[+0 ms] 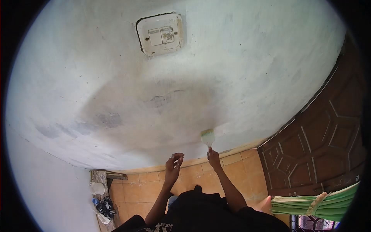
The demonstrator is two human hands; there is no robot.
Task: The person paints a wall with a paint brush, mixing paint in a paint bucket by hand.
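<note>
My right hand (213, 159) is closed around the handle of a putty knife (207, 136). Its broad, pale greenish blade points up at the lower part of the wall (247, 89), with a brownish band along the top edge. To the left, my left hand (174, 162) is raised in front of the wall's base, fingers loosely bent and apart, with a whitish spot on the fingers. Grey smudges and a rough, scraped patch (158, 101) mark the wall above both hands, within a broad shadow.
A double light switch (160, 34) sits high on the wall. At right are a dark panelled door (309, 143) and a green curtain (332, 203). A wooden bench (99, 178) at lower left bears a white container (97, 188) and a black plastic bag (106, 207). Orange tiles (232, 170) cover the floor.
</note>
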